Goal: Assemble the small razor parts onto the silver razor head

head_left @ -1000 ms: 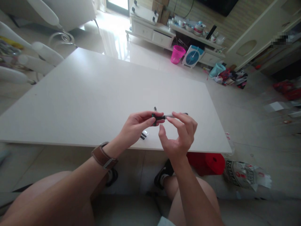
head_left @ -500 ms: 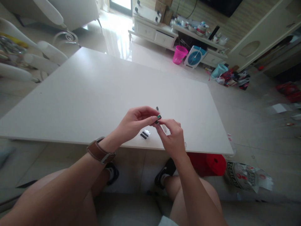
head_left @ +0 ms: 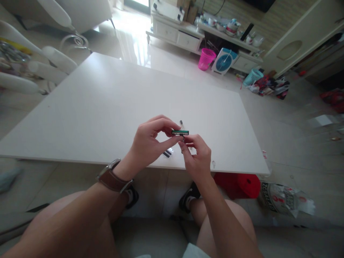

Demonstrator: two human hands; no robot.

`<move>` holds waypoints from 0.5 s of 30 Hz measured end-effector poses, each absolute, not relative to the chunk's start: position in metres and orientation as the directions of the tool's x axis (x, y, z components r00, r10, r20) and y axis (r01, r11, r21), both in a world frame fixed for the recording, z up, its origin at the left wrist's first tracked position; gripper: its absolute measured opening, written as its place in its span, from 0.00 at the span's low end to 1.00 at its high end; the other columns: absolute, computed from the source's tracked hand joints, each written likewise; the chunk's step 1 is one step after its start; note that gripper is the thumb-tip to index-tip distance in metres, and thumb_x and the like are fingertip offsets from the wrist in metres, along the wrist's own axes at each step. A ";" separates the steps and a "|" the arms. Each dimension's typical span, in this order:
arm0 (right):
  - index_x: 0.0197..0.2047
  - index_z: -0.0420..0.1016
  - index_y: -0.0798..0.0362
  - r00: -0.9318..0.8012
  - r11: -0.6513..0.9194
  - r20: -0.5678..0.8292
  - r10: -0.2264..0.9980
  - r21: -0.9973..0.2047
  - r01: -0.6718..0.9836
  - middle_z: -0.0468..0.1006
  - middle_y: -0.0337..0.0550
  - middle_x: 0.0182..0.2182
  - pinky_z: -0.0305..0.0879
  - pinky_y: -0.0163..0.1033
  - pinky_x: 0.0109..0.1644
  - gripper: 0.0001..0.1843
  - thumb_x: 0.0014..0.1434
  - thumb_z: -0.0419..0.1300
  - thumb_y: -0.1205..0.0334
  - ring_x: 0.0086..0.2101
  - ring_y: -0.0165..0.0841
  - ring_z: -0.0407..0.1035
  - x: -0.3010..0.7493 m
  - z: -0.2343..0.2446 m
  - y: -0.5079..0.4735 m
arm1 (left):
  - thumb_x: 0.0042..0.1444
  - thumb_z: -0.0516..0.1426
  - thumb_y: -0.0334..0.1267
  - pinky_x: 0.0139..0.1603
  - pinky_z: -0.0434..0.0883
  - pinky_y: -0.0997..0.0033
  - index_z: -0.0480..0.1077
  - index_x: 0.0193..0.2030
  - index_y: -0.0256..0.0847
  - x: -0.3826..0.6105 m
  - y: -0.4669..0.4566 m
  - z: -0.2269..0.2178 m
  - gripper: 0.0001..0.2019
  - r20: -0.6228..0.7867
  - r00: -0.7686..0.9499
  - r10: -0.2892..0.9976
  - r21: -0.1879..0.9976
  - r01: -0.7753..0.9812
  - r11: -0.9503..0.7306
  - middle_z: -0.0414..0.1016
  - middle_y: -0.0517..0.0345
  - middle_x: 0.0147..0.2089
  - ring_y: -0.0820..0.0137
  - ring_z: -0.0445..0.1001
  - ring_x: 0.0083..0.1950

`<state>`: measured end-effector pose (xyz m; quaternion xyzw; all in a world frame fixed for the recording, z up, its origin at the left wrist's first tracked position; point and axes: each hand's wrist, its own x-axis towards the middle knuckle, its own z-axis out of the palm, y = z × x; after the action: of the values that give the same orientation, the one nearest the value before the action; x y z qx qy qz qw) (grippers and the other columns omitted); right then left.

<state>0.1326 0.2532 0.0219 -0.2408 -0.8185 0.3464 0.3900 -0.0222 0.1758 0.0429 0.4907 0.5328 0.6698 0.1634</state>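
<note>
Above the front part of the white table (head_left: 129,96), a razor (head_left: 180,132) with a green strip along its dark head is held between my two hands. My left hand (head_left: 154,138) pinches the left end of the head with its fingertips. Thumb and fingers of my right hand (head_left: 197,154) close on the neck just below the head. A thin pale stick with a dark tip (head_left: 181,123) lies behind the hands, partly hidden by them. Under my left hand is a small clear pack with black stripes (head_left: 168,153). A small clear piece (head_left: 213,164) lies right of my right hand.
Below the table's right front edge are a red object (head_left: 248,186) and a printed plastic bag (head_left: 285,199). White chairs (head_left: 51,68) stand at the left. Across the floor are a pink basket (head_left: 206,59), a blue fan (head_left: 224,61) and a white cabinet (head_left: 172,33).
The razor head has turned so its green strip lies level and shows at full length. My left hand has opened out slightly, and the view has shifted a little.
</note>
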 end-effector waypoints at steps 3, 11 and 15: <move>0.46 0.77 0.47 -0.587 0.673 0.495 0.640 -0.730 0.118 0.79 0.40 0.37 0.77 0.40 0.43 0.04 0.69 0.61 0.64 0.38 0.33 0.76 0.132 0.024 0.251 | 0.56 0.69 0.31 0.38 0.77 0.70 0.79 0.37 0.40 -0.022 0.174 0.045 0.04 0.532 -0.445 0.720 0.839 0.388 -0.381 0.79 0.57 0.36 0.72 0.77 0.36; 0.47 0.74 0.46 -0.557 0.756 0.586 0.588 -0.644 0.121 0.81 0.42 0.39 0.75 0.44 0.45 0.07 0.69 0.59 0.68 0.40 0.36 0.76 0.135 0.026 0.249 | 0.54 0.71 0.32 0.38 0.78 0.70 0.80 0.36 0.40 -0.021 0.166 0.052 0.05 0.637 -0.369 0.677 0.741 0.535 -0.405 0.82 0.55 0.36 0.71 0.80 0.36; 0.47 0.73 0.47 -0.538 0.795 0.641 0.547 -0.599 0.096 0.80 0.43 0.39 0.75 0.44 0.46 0.08 0.69 0.58 0.70 0.41 0.37 0.76 0.135 0.028 0.250 | 0.54 0.71 0.32 0.38 0.79 0.72 0.81 0.35 0.41 -0.021 0.165 0.053 0.05 0.692 -0.345 0.634 0.688 0.581 -0.435 0.84 0.56 0.36 0.71 0.82 0.36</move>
<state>0.1348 0.2501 0.0276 -0.1917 -0.8386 0.2561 0.4409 -0.0211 0.1646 0.0529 0.5719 0.5311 0.6248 0.0213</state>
